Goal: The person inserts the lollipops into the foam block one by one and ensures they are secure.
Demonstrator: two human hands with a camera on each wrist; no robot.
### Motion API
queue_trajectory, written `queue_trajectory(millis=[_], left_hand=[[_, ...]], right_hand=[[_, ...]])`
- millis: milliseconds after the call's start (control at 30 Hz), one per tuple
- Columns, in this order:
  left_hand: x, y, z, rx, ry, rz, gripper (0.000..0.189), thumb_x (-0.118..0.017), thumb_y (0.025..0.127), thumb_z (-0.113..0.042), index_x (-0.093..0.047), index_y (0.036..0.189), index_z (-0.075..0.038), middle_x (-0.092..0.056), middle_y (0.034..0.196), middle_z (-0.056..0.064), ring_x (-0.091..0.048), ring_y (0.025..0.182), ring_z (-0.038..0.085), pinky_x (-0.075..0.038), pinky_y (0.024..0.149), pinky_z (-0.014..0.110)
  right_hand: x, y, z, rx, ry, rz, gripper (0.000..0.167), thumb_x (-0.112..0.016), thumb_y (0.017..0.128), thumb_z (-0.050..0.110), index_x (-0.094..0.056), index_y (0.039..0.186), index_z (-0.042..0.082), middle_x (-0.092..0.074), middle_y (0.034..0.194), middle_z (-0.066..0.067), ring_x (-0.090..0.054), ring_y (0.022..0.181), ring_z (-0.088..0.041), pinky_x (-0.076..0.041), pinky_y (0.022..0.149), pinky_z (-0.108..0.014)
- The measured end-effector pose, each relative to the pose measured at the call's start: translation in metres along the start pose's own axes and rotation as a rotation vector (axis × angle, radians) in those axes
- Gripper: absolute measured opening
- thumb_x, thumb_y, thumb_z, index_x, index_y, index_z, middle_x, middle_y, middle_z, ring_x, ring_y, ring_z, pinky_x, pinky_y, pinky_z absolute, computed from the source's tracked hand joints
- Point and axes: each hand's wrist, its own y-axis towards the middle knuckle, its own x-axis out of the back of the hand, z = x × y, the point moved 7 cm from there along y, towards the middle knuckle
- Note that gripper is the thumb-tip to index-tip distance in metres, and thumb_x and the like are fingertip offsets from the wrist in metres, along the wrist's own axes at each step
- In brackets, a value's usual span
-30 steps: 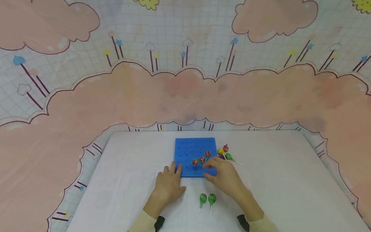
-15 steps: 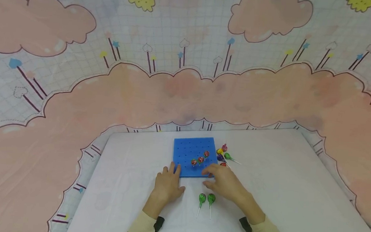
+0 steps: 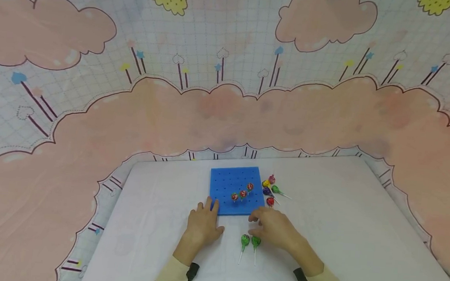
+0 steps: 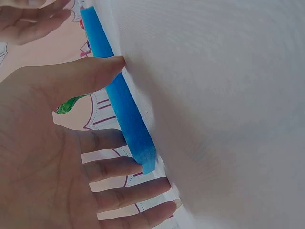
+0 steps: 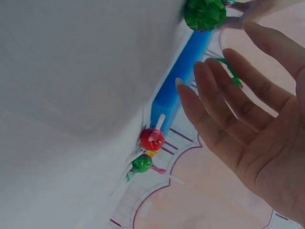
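A blue board (image 3: 230, 178) with rows of small holes lies flat on the table. Three red-patterned lollipops, the nearest lollipop (image 3: 234, 197) among them, stand upright in it in a slanting row. My left hand (image 3: 202, 226) rests with fingers extended at the board's near left corner; its thumb and fingers lie along the blue edge (image 4: 128, 119) in the left wrist view. My right hand (image 3: 275, 226) hovers by the near right corner, fingers loosely bent, holding nothing. Its thumb tip overlaps the right green lollipop (image 3: 255, 242). Beside that lies another green lollipop (image 3: 245, 240), stick toward me.
Right of the board lies a loose cluster: a red lollipop (image 3: 270, 201), a purple lollipop (image 3: 266, 191), a yellow lollipop (image 3: 266, 183), a pink lollipop (image 3: 272, 178) and a green lollipop (image 3: 276, 189). A patterned cloth (image 3: 226, 119) hangs behind the white table (image 3: 345, 218).
My right hand has drawn back from the board toward the near green lollipops, uncovering the red lollipop at the right edge. My left hand stays at the corner.
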Motion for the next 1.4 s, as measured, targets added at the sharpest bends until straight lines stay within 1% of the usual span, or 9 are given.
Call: queue_trajectory(millis=[167,267,567,733,833,1000,1167,1400], left_hand=[[-0.002,0.0,0.001,0.001,0.002,0.001,0.082,-0.081,0.088,-0.046,-0.052,0.15,0.0,-0.047,0.153,0.026,-0.056,0.126,0.045,-0.054,0.094,0.057],[-0.003,0.001,0.001,0.001,0.005,0.004,0.083,-0.08,0.088,-0.046,-0.052,0.151,0.0,-0.047,0.154,0.026,-0.055,0.126,0.044,-0.054,0.094,0.056],[-0.004,0.001,0.002,0.004,0.0,-0.001,0.083,-0.081,0.087,-0.045,-0.053,0.15,0.0,-0.047,0.153,0.026,-0.056,0.125,0.044,-0.054,0.093,0.057],[-0.005,0.001,0.002,0.009,0.0,0.006,0.083,-0.081,0.088,-0.045,-0.052,0.151,0.0,-0.046,0.154,0.026,-0.055,0.126,0.044,-0.054,0.095,0.057],[-0.004,0.002,0.002,0.006,-0.002,0.006,0.082,-0.081,0.088,-0.045,-0.052,0.151,0.0,-0.046,0.154,0.026,-0.055,0.126,0.044,-0.054,0.094,0.057],[0.0,0.001,0.0,-0.006,0.002,-0.003,0.082,-0.081,0.087,-0.045,-0.053,0.149,0.001,-0.048,0.153,0.027,-0.057,0.125,0.044,-0.055,0.091,0.056],[0.0,0.0,0.001,-0.01,0.007,-0.005,0.082,-0.081,0.087,-0.045,-0.053,0.149,0.001,-0.048,0.152,0.027,-0.057,0.125,0.043,-0.055,0.09,0.056],[-0.001,0.0,0.001,-0.003,0.006,0.008,0.083,-0.081,0.087,-0.045,-0.052,0.15,0.0,-0.047,0.153,0.026,-0.056,0.126,0.043,-0.054,0.092,0.056]], right_hand=[[-0.007,-0.001,-0.003,0.003,0.0,0.03,0.026,-0.087,0.087,0.029,-0.078,0.107,0.016,-0.071,0.094,0.007,-0.06,0.082,-0.007,-0.053,0.072,-0.026],[-0.01,-0.002,-0.004,0.006,-0.005,0.039,0.026,-0.088,0.086,0.03,-0.079,0.105,0.016,-0.07,0.091,0.008,-0.057,0.08,-0.006,-0.053,0.071,-0.026],[-0.016,-0.002,-0.006,0.0,0.016,0.042,0.022,-0.088,0.086,0.03,-0.078,0.1,0.016,-0.064,0.08,0.012,-0.053,0.073,-0.006,-0.049,0.067,-0.025],[-0.021,-0.003,-0.007,-0.004,0.052,0.079,0.018,-0.087,0.087,0.028,-0.077,0.097,0.017,-0.058,0.075,0.015,-0.053,0.07,-0.007,-0.048,0.065,-0.025],[-0.023,-0.003,-0.007,-0.006,0.053,0.095,0.018,-0.087,0.086,0.027,-0.077,0.097,0.017,-0.058,0.075,0.015,-0.053,0.07,-0.007,-0.048,0.066,-0.025],[-0.023,-0.003,-0.006,0.009,0.014,0.095,0.017,-0.088,0.085,0.027,-0.076,0.093,0.019,-0.058,0.075,0.015,-0.053,0.07,-0.006,-0.048,0.065,-0.025],[-0.023,-0.004,-0.005,0.021,0.01,0.095,0.017,-0.089,0.084,0.026,-0.075,0.091,0.019,-0.057,0.074,0.015,-0.052,0.07,-0.007,-0.047,0.066,-0.026],[-0.024,-0.003,-0.006,0.03,0.014,0.095,0.016,-0.089,0.084,0.026,-0.074,0.087,0.021,-0.055,0.071,0.015,-0.051,0.069,-0.006,-0.046,0.064,-0.025]])
